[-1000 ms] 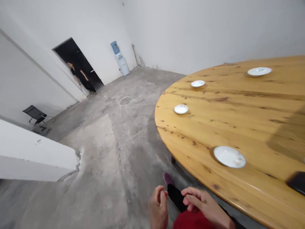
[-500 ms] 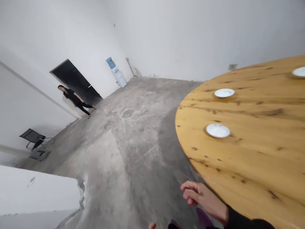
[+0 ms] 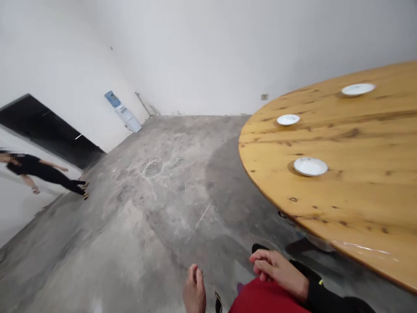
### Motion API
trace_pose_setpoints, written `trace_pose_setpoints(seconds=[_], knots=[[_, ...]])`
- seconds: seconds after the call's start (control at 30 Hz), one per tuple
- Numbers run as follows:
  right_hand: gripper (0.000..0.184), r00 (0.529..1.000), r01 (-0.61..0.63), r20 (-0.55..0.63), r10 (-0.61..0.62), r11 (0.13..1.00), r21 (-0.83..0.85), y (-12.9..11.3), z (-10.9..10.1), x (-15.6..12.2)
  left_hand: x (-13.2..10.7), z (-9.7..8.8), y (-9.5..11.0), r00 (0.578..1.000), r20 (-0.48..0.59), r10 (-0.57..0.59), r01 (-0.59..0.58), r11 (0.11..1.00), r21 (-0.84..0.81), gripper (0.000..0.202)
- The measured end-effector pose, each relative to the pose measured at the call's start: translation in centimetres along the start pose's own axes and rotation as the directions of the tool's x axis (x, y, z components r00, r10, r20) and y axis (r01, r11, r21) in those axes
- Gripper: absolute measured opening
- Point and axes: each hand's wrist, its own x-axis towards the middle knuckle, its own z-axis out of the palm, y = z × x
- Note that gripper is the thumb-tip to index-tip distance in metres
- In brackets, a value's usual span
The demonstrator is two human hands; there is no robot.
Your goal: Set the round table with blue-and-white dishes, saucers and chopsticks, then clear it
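My left hand (image 3: 194, 292) hangs at the bottom edge over the concrete floor, fingers curled in, with nothing visible in it. My right hand (image 3: 279, 271) is beside it, fingers loosely curled together, empty, close to something red (image 3: 263, 298) at the bottom edge and just short of the rim of a large round wooden table (image 3: 358, 182). Three white plates lie on the table: the nearest plate (image 3: 310, 166), a small plate (image 3: 288, 119) beyond it, and a far plate (image 3: 357, 89). Neither hand touches the table or a plate.
A person in black (image 3: 42, 171) walks in from a dark doorway (image 3: 48, 134) at the left. A water dispenser (image 3: 124, 112) stands against the far wall. Bare concrete floor (image 3: 156, 191) stretches between the table and the doorway.
The view has swung left and dropped. The person in black has stepped out of the doorway into the room. My left hand is back in view; both hands stay low and empty.
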Motion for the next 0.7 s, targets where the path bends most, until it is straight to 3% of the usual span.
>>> trace_pose_setpoints(seconds=[0.1,0.2,0.33,0.43,0.5,0.6,0.7], knots=[[0.034,0.997,0.031,-0.067,-0.030,0.999,0.007,-1.3,0.7,2.3,6.1,1.0,2.3,0.984,0.126,0.127,-0.105,0.980,-0.169,0.053],[0.035,0.993,0.013,-0.121,-0.009,0.999,0.038,-2.2,0.6,5.7,10.6,3.8,6.0,0.946,0.231,0.229,-0.174,0.956,-0.238,0.054],[0.035,0.987,0.014,-0.163,-0.001,0.997,0.080,-4.2,-0.5,12.2,15.0,6.6,11.7,0.853,0.355,0.383,-0.312,0.919,-0.240,0.046],[0.033,0.990,0.024,-0.144,-0.008,0.994,0.109,-7.9,-1.6,18.2,19.2,6.4,14.7,0.778,0.436,0.453,-0.399,0.891,-0.214,0.045],[0.033,0.991,0.055,-0.125,-0.038,0.990,0.133,-11.3,-2.6,22.1,22.6,5.5,15.7,0.808,0.419,0.415,-0.381,0.910,-0.167,0.048],[0.033,0.985,0.140,-0.122,-0.122,0.977,0.159,-16.4,-4.5,27.3,28.1,4.1,16.5,0.918,0.300,0.258,-0.237,0.966,-0.104,0.063],[0.032,0.968,0.202,-0.182,-0.174,0.967,0.152,-20.2,-6.8,31.1,32.8,4.1,17.5,0.963,0.218,0.158,-0.139,0.985,-0.099,0.076]])
